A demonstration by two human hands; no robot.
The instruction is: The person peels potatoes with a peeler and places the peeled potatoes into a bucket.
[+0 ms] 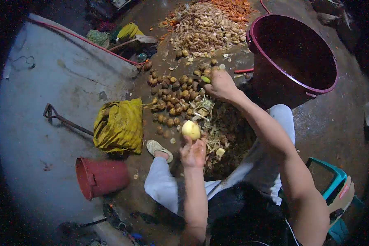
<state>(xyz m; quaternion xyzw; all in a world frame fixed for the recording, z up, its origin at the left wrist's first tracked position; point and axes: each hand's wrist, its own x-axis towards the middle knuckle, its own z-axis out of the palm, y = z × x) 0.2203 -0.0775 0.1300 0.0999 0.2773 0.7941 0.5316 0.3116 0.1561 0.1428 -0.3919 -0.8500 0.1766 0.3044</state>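
My left hand (194, 153) is turned palm up, its fingers closed around a peeled, pale yellow potato (191, 130). Farther forward and to the right, my right hand (222, 85) grips a green-handled knife (205, 79). Its dark blade points left and is hard to make out against the ground. Unpeeled brown potatoes (172, 98) lie spread on the floor beyond my left hand. A heap of peelings (215, 141) lies between my legs, with a pale cut piece (220, 152) on it.
A large dark red tub (270, 78) stands at the right. A yellow sack (119, 127), a shovel handle (67, 123) and a tipped red bucket (104, 177) are at the left. Beyond lie heaps of pale peelings (207, 28) and orange scraps (235, 9). A teal plastic frame (336, 180) is at lower right.
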